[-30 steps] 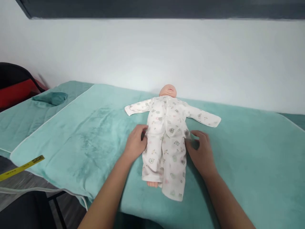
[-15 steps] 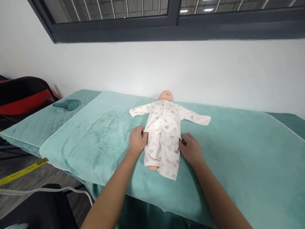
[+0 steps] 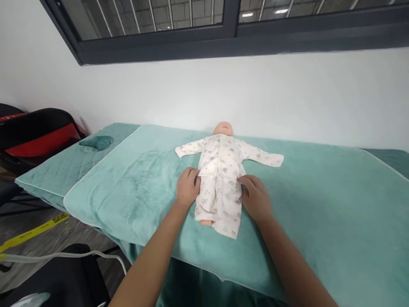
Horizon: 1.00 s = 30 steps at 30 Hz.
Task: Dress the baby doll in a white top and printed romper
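Note:
A baby doll (image 3: pixel 223 128) lies on its back with its head toward the wall. It wears a white printed shirt (image 3: pixel 220 151), the sleeves spread out to both sides, and matching printed pants (image 3: pixel 220 202). Toes peek from the left pant leg; the right leg's end hangs flat, with no foot showing. At the waist's left side, my left hand (image 3: pixel 188 186) has thumb and fingers closed at the shirt's hem. Opposite it, my right hand (image 3: pixel 255 197) pinches the hem at the right side. Some fingertips are hidden by cloth and hands.
A teal plush cover (image 3: pixel 319 204) spreads over the bed, with a face hole (image 3: pixel 96 143) at its left end. Behind stand a white wall (image 3: pixel 223 89) and a dark window frame (image 3: pixel 159 49). Black-and-red chairs (image 3: pixel 44 138) and a white cable (image 3: pixel 70 255) are at left.
Both hands have shifted slightly at the waist, and the shirt's lower edge has been drawn up a little at the right. The view has turned slightly to the left.

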Available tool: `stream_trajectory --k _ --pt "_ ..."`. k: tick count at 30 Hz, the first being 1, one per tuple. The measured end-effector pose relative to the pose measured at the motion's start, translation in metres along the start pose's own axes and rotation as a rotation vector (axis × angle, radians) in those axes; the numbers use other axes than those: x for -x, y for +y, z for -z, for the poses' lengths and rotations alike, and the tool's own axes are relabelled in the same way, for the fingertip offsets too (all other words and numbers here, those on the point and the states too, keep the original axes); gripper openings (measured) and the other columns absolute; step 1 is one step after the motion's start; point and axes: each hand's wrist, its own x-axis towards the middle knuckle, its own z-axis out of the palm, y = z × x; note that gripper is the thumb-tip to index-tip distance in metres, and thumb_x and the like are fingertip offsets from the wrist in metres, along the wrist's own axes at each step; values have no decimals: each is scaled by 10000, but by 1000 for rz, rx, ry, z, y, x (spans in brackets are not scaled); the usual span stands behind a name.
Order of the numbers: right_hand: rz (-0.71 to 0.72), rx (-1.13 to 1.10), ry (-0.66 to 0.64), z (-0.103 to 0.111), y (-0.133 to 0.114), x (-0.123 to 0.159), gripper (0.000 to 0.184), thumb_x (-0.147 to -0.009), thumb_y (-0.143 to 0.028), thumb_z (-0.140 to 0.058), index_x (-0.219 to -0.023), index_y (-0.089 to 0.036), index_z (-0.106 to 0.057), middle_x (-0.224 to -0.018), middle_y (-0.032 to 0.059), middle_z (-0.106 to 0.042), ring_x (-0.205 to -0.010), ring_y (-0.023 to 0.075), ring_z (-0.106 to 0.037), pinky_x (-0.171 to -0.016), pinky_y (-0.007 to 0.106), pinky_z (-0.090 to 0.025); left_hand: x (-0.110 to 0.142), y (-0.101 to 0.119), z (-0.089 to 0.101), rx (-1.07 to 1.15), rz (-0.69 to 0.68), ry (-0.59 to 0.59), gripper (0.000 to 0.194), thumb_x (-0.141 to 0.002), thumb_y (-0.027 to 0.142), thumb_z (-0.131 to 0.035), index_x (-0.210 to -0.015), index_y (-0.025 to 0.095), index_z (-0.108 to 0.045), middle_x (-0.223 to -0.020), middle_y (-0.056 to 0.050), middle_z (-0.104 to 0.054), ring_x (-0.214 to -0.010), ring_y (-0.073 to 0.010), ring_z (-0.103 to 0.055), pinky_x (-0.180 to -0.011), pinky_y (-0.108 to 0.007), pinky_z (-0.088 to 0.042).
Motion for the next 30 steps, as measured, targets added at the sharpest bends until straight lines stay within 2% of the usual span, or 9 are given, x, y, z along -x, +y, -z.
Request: stream_trajectory --k 3,5,9,12,15,17,20,24,30 --pt "-65 -47 -59 0 1 -2 325 -769 -9 -391 -882 -200 -628 -956 79 -681 -909 234 -608 -758 346 -462 2 0 0 5 -15 -31 129 -845 152 -458 -880 209 -569 -892 -64 -624 -876 -218 -577 -777 -334 -454" --pt "-107 -72 -65 0 2 -3 291 -788 -26 -398 -840 -203 -623 -921 67 -686 -849 220 -611 -714 331 -453 2 -1 -1 26 -18 -58 121 -810 126 -466 -795 214 -546 -839 -53 -612 -845 -214 -569 -751 -329 -445" --pt "-105 -165 32 7 -2 0 209 -857 -103 -435 -877 -208 -615 -918 57 -677 -848 209 -618 -747 333 -467 0 -3 -3 46 20 -62 173 -794 85 -437 -707 218 -504 -779 -47 -584 -791 -204 -553 -713 -322 -431" --pt "-51 -297 79 16 -23 11 121 -900 -180 -482 -934 -215 -592 -937 56 -657 -886 204 -620 -784 337 -483 -3 -5 -5 48 68 -38 196 -787 61 -422 -695 219 -491 -760 -44 -571 -768 -202 -544 -699 -321 -425" --pt "70 -348 -32 25 -64 25 112 -910 -206 -520 -1001 -220 -584 -1024 67 -651 -984 216 -599 -858 361 -469 -4 -7 -6 48 116 -11 201 -779 46 -421 -706 221 -489 -771 -46 -570 -785 -206 -543 -709 -324 -425" --pt "152 -257 -191 29 -93 31 134 -904 -194 -545 -1025 -226 -593 -1058 56 -653 -1003 227 -580 -886 391 -433 -5 -7 -7 47 143 2 204 -776 39 -419 -722 221 -494 -781 -48 -571 -800 -208 -544 -723 -326 -427" --pt "143 -51 -319 30 -125 33 176 -874 -75 -505 -947 -203 -601 -964 45 -654 -926 232 -563 -845 409 -399 -5 -7 -8 47 162 3 207 -774 35 -423 -736 220 -506 -790 -47 -574 -812 -208 -548 -738 -326 -431" --pt "119 91 -395 25 -136 30 185 -837 -30 -510 -844 -193 -597 -859 44 -634 -856 246 -535 -783 408 -377 -5 -7 -8 55 170 -4 212 -774 33 -427 -728 220 -515 -794 -46 -580 -806 -203 -552 -736 -324 -435" --pt "66 -30 -327 27 -138 36 142 -855 -68 -522 -816 -193 -574 -802 25 -617 -821 214 -524 -791 380 -370 -5 -7 -8 71 188 -7 210 -780 41 -432 -724 220 -528 -812 -52 -591 -820 -209 -557 -746 -331 -437"
